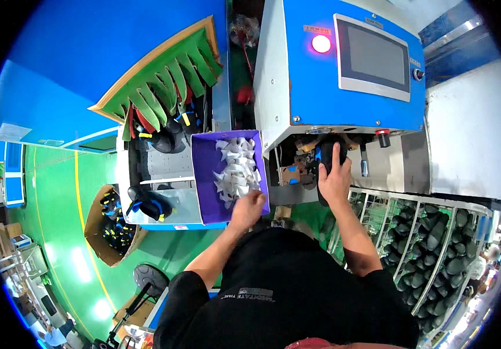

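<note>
My right hand (336,179) grips a dark shoe (326,152) with a bit of blue on it, under the front of the blue-and-white machine (314,87). Its index finger lies stretched along the shoe, and the shoe's far end is against the machine's underside. At the near right edge of a purple box (202,174), my left hand (248,209) is closed, its fingers curled beside a heap of small white curved pieces (239,168). Whether it pinches one of them is hidden.
Green and red flaps (160,93) hang from a curved rack at the far left. Dark shoes (149,203) stand on the bench beside the purple box. A carton (96,232) of dark parts sits on the floor. A wire rack (425,256) of dark shoe forms stands right.
</note>
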`<state>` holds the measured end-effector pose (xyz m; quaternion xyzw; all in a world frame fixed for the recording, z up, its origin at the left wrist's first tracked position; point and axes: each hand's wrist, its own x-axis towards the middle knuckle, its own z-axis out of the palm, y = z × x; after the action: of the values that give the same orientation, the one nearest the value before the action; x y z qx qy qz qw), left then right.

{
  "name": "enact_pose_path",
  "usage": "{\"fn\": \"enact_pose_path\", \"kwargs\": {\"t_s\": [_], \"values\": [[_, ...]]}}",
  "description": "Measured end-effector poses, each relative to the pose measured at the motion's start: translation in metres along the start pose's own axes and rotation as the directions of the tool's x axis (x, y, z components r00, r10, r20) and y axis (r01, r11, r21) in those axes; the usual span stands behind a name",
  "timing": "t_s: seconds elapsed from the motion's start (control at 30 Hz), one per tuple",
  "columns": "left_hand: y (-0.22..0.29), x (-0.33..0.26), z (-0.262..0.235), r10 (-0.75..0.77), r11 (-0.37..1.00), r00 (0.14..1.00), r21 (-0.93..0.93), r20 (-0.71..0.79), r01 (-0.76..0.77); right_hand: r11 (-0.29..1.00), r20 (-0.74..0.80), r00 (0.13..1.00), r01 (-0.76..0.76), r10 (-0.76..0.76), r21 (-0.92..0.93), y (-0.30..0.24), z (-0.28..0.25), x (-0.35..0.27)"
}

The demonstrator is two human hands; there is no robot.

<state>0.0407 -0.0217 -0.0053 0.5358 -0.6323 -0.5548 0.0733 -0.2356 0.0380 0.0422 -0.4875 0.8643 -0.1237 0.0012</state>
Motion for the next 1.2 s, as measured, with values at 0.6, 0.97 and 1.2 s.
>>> {"fn": "enact_pose_path", "kwargs": {"t_s": [0.6, 0.97, 1.2], "values": [[0.005, -0.026, 0.080, -0.181, 0.842, 0.548, -0.159, 0.817, 0.516, -0.138, 0.690, 0.707, -0.676, 0.155, 0.724, 0.042, -0.048, -0.158], [0.000, -0.052, 0.021, -0.280, 0.893, 0.867, -0.221, 0.413, 0.393, -0.534, 0.595, 0.801, -0.534, -0.070, 0.656, 0.080, 0.003, -0.147], [-0.020, -0.063, 0.073, -0.387, 0.922, 0.847, 0.120, 0.364, 0.369, -0.514, 0.882, 0.470, -0.763, -0.025, 0.392, 0.207, 0.108, -0.318]]}}
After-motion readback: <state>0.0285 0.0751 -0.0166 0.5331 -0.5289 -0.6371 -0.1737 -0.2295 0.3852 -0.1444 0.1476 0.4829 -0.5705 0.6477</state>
